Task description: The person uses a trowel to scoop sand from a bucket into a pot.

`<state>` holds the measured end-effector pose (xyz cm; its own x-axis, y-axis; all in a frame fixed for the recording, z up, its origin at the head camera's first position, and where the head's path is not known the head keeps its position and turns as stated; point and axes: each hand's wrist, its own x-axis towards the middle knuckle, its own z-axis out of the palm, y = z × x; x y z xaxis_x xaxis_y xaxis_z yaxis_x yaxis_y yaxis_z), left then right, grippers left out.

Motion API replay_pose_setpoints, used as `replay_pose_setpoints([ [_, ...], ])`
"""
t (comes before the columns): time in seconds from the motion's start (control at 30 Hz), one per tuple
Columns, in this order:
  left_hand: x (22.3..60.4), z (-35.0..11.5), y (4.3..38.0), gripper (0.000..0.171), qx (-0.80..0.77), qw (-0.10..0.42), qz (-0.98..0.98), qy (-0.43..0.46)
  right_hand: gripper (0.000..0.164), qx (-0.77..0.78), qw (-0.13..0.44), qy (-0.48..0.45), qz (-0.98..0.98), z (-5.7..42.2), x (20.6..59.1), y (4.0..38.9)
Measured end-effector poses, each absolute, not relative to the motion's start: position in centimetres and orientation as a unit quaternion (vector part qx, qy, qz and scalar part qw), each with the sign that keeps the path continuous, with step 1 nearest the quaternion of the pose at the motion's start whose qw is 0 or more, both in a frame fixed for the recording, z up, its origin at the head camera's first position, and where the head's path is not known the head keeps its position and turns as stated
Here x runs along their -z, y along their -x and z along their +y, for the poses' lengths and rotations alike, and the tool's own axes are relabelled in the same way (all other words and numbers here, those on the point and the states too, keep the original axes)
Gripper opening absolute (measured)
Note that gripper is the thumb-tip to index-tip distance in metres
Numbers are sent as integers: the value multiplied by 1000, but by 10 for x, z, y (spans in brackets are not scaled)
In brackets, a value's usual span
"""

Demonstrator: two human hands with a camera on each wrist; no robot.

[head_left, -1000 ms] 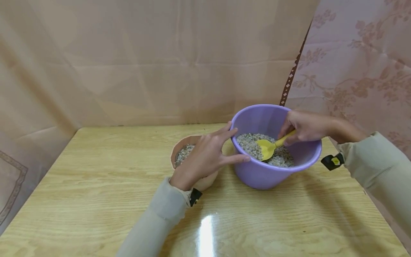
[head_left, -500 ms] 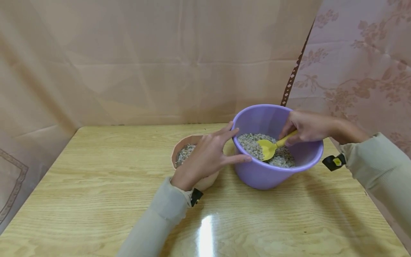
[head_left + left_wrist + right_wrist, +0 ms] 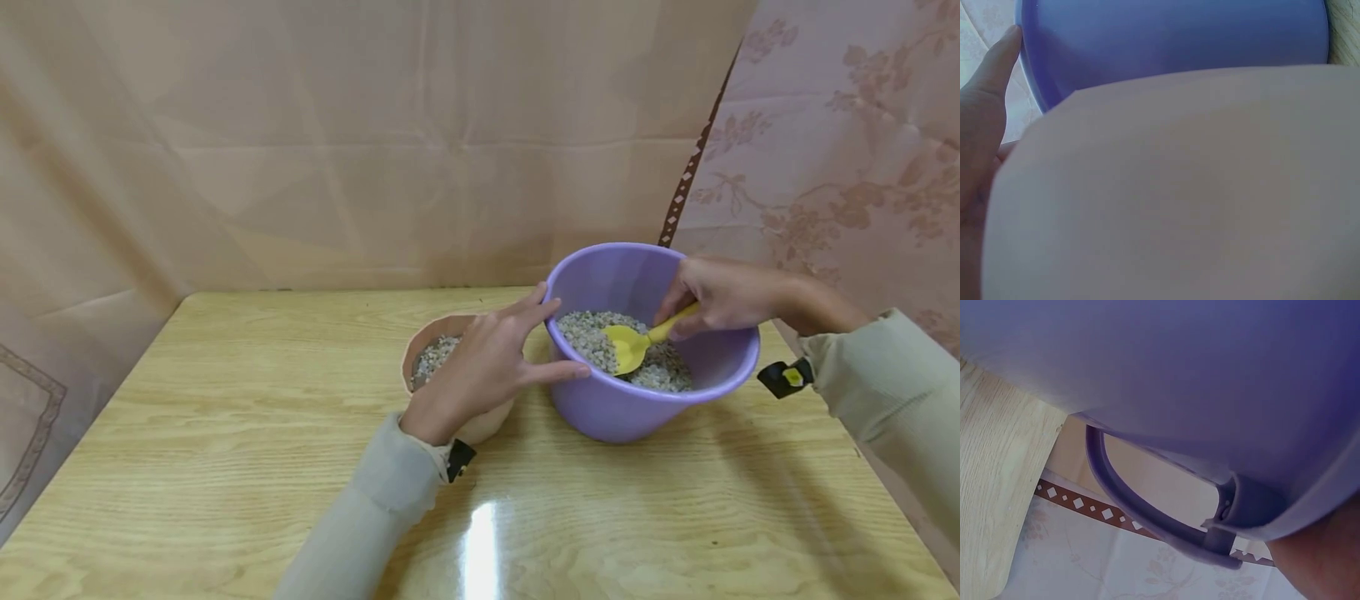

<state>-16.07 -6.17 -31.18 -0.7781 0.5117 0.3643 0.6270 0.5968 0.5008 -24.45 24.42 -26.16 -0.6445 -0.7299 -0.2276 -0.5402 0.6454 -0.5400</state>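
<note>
A purple bucket (image 3: pixel 615 417) stands on the table, partly filled with pale gravel (image 3: pixel 581 337). Inside it, my right hand (image 3: pixel 720 296) grips the handle of a yellow scoop (image 3: pixel 628 346), whose blade rests in the gravel. My left hand (image 3: pixel 483 358) has its fingers and thumb spread, and their tips touch the bucket's left rim. Beneath this hand is a cream pot (image 3: pixel 483 425) with a terracotta-coloured inside, also holding gravel and partly hidden by the hand. In the right wrist view, the bucket's handle (image 3: pixel 1129 500) hangs at its side; the scoop is out of sight there.
The wooden table (image 3: pixel 247 433) extends left and in front of the containers. Behind it hangs a beige curtain (image 3: pixel 337 150), with a floral cloth (image 3: pixel 847 167) at the right. The bucket stands near the table's right edge.
Both hands, the bucket and the pot appear slightly farther right as the head view shifts. The scoop stays in the gravel, and both hands keep their places.
</note>
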Motion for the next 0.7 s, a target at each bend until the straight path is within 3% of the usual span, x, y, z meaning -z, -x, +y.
replay_pose_setpoints([
  [0.7,312,-61,161,87,311,96,-890,320,20,240,225,381,864,248,264,248],
])
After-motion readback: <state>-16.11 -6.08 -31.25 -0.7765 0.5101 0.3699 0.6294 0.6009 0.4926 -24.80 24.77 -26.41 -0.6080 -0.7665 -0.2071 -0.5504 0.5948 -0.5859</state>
